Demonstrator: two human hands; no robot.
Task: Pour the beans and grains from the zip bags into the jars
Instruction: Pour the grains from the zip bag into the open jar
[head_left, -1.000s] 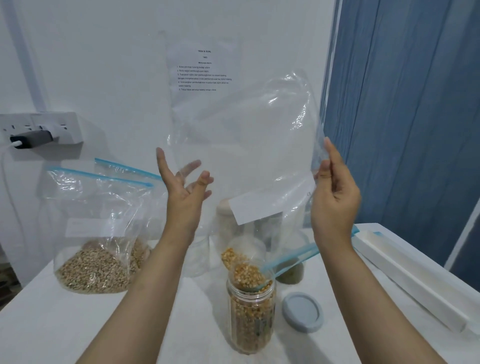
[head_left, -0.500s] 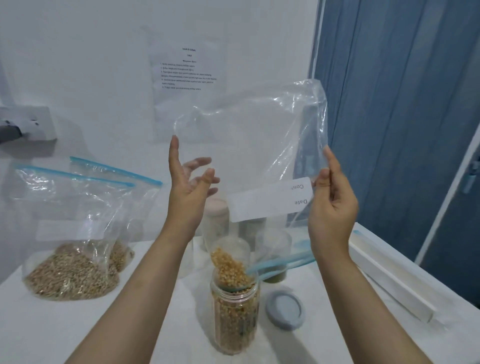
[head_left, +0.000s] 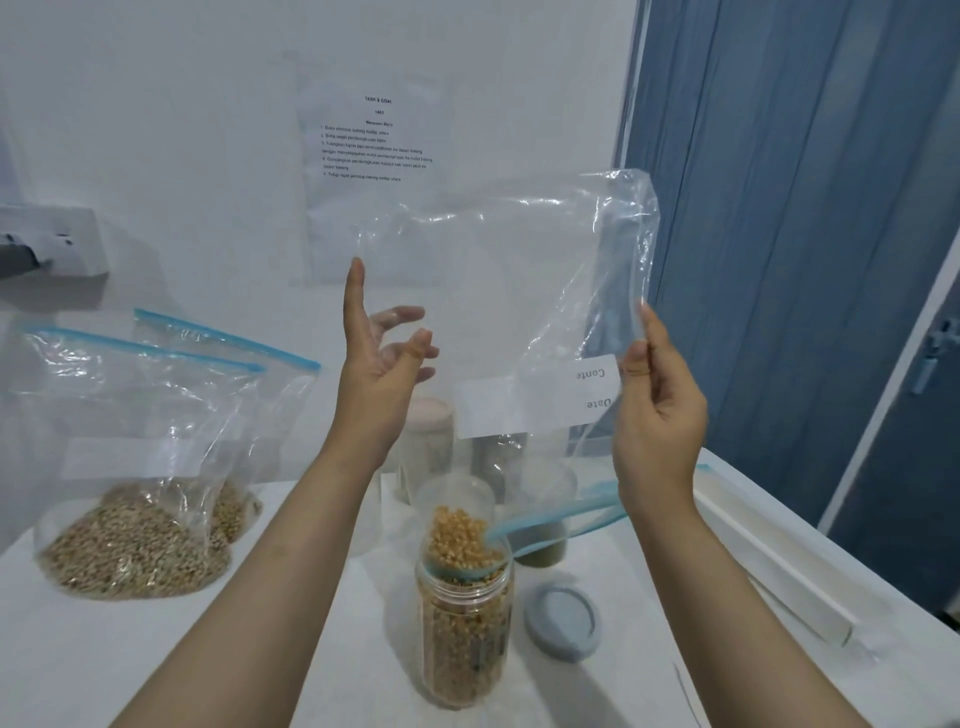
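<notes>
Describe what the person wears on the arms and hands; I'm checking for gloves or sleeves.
Nothing visible: the left hand and right hand are bare, with no gloves, rings or watch showing. Both forearms are uncovered up to the frame's lower edge, with no sleeves in view.

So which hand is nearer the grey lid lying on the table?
The right. The right hand is up and slightly right of the grey lid, holding the zip bag; the left hand is farther off, up and to its left.
</notes>
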